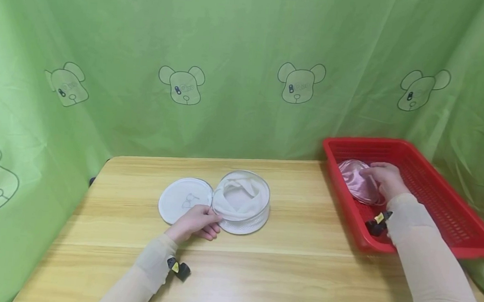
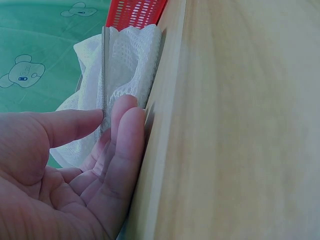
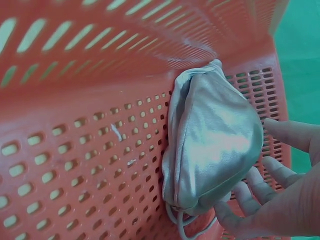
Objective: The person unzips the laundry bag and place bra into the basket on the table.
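A round white mesh laundry bag (image 1: 242, 227) stands on the table with its lid (image 1: 179, 198) folded open to the left. White cloth (image 1: 245, 188) lines its inside around the opening. My left hand (image 1: 196, 222) pinches the bag's rim (image 2: 104, 70) near the lid hinge, thumb on one side and fingers on the other. In the red basket, a folded pink satin bra (image 1: 356, 177) leans by the left wall, its thin straps (image 3: 187, 225) trailing below. My right hand (image 1: 385, 177) is at the bra's side, fingers spread and fingertips right at its edge.
The red plastic basket (image 1: 438, 183) with slotted walls stands at the table's right side. A green curtain (image 1: 235, 122) with bear-head prints hangs behind and at both sides. The wooden table (image 1: 283, 285) extends in front of the bag.
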Demonstrator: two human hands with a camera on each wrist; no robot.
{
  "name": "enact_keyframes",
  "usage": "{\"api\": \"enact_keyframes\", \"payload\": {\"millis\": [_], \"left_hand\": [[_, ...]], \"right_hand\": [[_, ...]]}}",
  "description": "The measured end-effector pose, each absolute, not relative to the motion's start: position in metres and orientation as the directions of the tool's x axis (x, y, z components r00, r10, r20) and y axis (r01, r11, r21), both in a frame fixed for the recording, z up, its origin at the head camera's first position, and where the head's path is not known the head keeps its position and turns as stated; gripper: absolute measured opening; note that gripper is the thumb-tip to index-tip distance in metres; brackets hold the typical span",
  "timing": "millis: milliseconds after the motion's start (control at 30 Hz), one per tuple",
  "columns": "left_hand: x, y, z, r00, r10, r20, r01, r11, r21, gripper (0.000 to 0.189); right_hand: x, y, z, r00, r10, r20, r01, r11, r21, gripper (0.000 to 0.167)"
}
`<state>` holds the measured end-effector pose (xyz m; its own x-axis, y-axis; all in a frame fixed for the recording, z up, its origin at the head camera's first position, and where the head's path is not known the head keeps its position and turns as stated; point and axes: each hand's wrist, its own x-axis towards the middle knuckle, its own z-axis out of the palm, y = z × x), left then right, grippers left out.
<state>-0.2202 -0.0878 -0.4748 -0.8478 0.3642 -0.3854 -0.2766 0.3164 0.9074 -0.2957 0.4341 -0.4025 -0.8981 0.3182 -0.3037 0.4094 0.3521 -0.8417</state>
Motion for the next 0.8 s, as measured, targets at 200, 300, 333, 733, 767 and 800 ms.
{"api": "enact_keyframes", "payload": {"millis": [200,300,333,733,767,800], "left_hand": [[-0.221,-0.088,-0.475,-0.847,0.364,-0.388,-0.278,0.319,0.906,0.025],[-0.22,-0.088,-0.475,-0.847,0.363,-0.388,-0.278,0.319,0.906,0.025],[-0.22,-0.088,-0.475,-0.848,0.362,-0.388,-0.278,0.319,0.906,0.025],[-0.222,-0.088,-0.474,-0.848,0.352,-0.397,-0.29,0.318,0.902,0.024],[-0.222,-0.088,-0.474,-0.848,0.351,-0.397,-0.291,0.319,0.902,0.024],[-0.222,-0.088,-0.474,-0.848,0.349,-0.398,-0.292,0.32,0.902,0.023]], "right_hand": [[-0.292,0.435,-0.399,-0.902,0.303,-0.309,0.405,0.339,-0.849,0.055],[-0.29,0.435,-0.399,-0.901,0.3,-0.312,0.402,0.312,-0.861,0.033],[-0.29,0.435,-0.398,-0.902,0.297,-0.315,0.4,0.296,-0.867,0.029],[-0.284,0.436,-0.39,-0.939,0.204,-0.275,0.29,0.045,-0.956,0.023],[-0.284,0.436,-0.388,-0.94,0.199,-0.277,0.289,0.03,-0.957,0.025],[-0.283,0.436,-0.387,-0.939,0.197,-0.282,0.29,0.012,-0.957,0.026]]}}
